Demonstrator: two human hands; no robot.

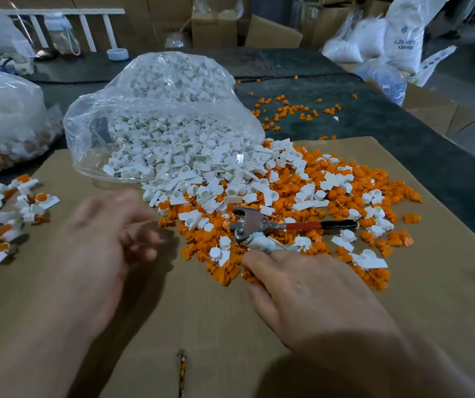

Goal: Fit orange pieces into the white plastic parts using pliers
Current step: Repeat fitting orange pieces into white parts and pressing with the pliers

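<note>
Metal pliers [255, 222] with one red-and-black handle and one tape-wrapped handle lie on a heap of orange pieces [345, 202] mixed with white plastic parts [201, 179]. My right hand [311, 294] lies flat, its fingertips touching the taped handle without gripping it. My left hand [107, 239], blurred, hovers left of the heap with fingers loosely curled and nothing visible in it. A clear bag [155, 110] spills white parts onto the cardboard sheet [201, 326].
Assembled white-and-orange parts [9, 214] pile at the left edge. Another full bag [3, 119] sits far left. Loose orange pieces [288, 110] scatter on the dark table behind. Boxes and sacks [403, 33] stand beyond.
</note>
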